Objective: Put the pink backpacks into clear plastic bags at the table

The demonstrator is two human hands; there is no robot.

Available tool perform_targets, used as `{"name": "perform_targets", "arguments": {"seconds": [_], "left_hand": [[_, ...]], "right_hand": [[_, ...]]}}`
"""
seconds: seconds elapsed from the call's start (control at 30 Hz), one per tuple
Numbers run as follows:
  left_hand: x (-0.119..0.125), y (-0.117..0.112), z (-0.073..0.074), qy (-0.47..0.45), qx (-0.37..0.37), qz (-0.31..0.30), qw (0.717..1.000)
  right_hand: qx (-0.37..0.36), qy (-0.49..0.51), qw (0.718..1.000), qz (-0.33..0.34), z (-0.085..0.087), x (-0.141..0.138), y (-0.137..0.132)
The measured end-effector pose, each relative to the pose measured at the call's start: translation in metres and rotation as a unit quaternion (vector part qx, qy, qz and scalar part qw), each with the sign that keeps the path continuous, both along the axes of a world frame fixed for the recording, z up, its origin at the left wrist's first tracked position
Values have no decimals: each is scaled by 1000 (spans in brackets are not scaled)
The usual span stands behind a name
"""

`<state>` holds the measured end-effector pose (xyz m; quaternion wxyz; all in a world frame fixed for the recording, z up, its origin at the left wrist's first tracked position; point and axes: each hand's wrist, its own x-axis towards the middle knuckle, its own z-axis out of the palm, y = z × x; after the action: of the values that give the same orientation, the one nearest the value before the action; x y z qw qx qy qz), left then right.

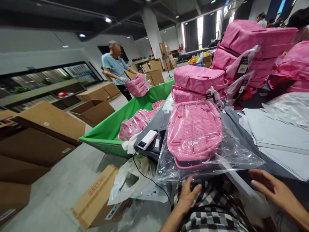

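A pink backpack (194, 130) lies inside a transparent plastic bag (231, 158) on a dark grey work surface (243, 120). My left hand (189, 195) is at the bag's lower edge, its fingertips against the plastic. My right hand (275, 190) is spread a little lower right of the bag's corner, with nothing visible in it. Between my hands is a black-and-white checked garment (212, 209). Behind the bagged backpack stand stacks of unbagged pink backpacks (199, 83).
A green-lined bin (108, 129) holds bagged pink items. A white power bank (147, 139) with a black cable lies nearby. Cardboard boxes (45, 129) fill the left. A co-worker (116, 66) holds a bagged pink item. Grey mailer sheets (277, 135) lie right.
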<state>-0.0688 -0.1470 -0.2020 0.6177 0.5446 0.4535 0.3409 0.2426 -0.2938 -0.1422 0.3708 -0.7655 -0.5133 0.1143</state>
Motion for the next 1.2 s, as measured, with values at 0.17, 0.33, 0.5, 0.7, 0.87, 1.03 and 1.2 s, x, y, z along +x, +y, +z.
{"name": "perform_targets", "arguments": {"seconds": [0.17,0.33,0.5,0.7,0.87,1.03,1.2], "left_hand": [[89,-7,5,64,30,-103,992],[83,-15,21,56,44,-68,995],[75,-29,60,-10,19,-173,985],[79,-20,96,-31,-62,-177,982],[65,3,109,-51,-130,-184,973],[78,3,88,-40,-108,-180,977],[97,-17,62,47,15,-203,978]], "right_hand": [[50,-280,958,-26,-10,-70,14],[55,-343,937,-36,-9,-59,3],[60,-214,973,67,-10,-80,-10],[123,-218,968,15,-17,-74,-22],[102,-209,973,6,-19,-55,-23],[103,-141,985,14,-11,-76,-10],[86,-57,994,46,-5,-101,-7]]}}
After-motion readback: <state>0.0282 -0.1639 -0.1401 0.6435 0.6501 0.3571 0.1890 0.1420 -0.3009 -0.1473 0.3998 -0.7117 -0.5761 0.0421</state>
